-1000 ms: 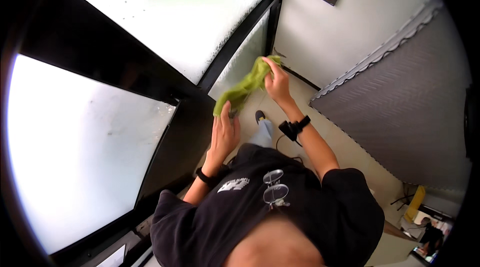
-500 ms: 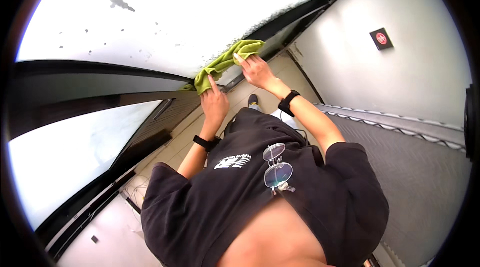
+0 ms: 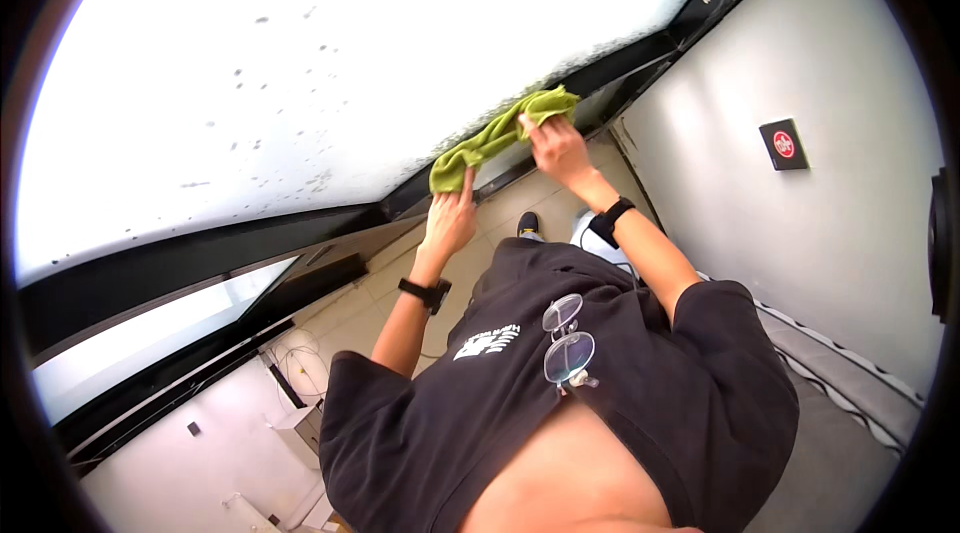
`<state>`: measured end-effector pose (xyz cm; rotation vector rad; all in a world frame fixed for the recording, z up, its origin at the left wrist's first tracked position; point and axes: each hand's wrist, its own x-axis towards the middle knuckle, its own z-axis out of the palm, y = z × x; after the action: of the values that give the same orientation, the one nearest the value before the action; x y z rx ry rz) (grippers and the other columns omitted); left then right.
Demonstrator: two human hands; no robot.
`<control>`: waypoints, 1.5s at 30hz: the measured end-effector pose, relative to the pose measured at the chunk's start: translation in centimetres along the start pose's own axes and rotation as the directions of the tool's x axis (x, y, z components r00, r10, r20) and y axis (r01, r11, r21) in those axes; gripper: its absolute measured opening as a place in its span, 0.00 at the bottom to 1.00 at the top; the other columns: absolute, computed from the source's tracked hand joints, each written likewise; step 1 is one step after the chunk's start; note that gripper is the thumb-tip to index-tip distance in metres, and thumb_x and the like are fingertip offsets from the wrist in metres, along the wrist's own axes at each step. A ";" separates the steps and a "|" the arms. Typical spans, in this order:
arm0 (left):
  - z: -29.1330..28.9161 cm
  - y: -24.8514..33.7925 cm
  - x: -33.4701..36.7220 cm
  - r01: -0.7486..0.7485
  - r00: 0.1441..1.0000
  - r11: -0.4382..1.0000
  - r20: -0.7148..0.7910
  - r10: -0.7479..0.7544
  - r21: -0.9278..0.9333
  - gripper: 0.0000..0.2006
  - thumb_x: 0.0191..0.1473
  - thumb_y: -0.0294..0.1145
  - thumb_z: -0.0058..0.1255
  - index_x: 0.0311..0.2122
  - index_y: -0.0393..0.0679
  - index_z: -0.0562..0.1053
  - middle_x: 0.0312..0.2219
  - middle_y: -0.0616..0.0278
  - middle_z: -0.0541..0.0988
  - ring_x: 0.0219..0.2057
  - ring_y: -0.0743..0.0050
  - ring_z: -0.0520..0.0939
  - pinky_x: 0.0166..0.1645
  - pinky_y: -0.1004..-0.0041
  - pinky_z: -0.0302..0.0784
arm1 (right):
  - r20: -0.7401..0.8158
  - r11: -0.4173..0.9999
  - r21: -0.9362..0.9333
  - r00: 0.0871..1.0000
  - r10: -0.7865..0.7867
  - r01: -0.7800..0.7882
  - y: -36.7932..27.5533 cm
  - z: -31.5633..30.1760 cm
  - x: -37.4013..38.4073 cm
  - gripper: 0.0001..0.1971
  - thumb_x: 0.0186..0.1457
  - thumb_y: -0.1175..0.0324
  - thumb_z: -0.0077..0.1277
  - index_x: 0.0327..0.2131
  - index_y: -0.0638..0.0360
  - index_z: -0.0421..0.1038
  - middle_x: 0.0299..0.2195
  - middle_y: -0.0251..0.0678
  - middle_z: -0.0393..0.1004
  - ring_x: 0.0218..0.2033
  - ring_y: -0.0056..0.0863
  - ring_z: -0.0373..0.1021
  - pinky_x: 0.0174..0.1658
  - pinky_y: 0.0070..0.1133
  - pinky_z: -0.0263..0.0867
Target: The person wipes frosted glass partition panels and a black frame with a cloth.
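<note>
A green cloth (image 3: 490,141) lies stretched along the lower edge of a bright window pane (image 3: 400,23), against its black frame (image 3: 590,75). Its left end is pressed under the fingers of my left hand (image 3: 450,221), the index finger pointing up onto the fabric. My right hand (image 3: 562,151) grips the other end, thumb and fingers closed on a bunched fold. Dark spots (image 3: 240,83) speckle the glass to the left of the cloth, and a dense spotted band runs along the frame. What the cloth covers is hidden.
At right stands a white wall with a black square plate (image 3: 783,145). Below it is a grey padded surface (image 3: 830,453) with wavy trim. Cables (image 3: 297,363) and a small white cabinet (image 3: 298,433) are at lower left. Glasses (image 3: 568,353) hang from my shirt collar.
The view has shifted, so the cloth and both hands appear farther right. The large grey smudge on the pane is no longer in sight. Both hands still hold the cloth.
</note>
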<state>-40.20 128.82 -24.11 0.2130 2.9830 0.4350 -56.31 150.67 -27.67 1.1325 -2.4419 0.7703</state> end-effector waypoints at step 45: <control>4.4 -0.7 -3.5 0.476 0.747 0.878 -0.545 -0.379 0.042 0.34 0.44 0.23 0.47 0.61 0.33 0.60 0.39 0.44 0.77 0.45 0.49 0.77 0.58 0.59 0.65 | 0.097 0.928 0.099 0.925 -0.368 0.359 -9.7 6.2 0.1 0.32 0.43 0.74 0.46 0.57 0.67 0.60 0.47 0.58 0.67 0.49 0.57 0.64 0.57 0.41 0.59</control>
<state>-36.23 128.84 -28.14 -0.6959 3.4387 0.1817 -49.31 141.66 -29.32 1.6422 -2.2025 0.7051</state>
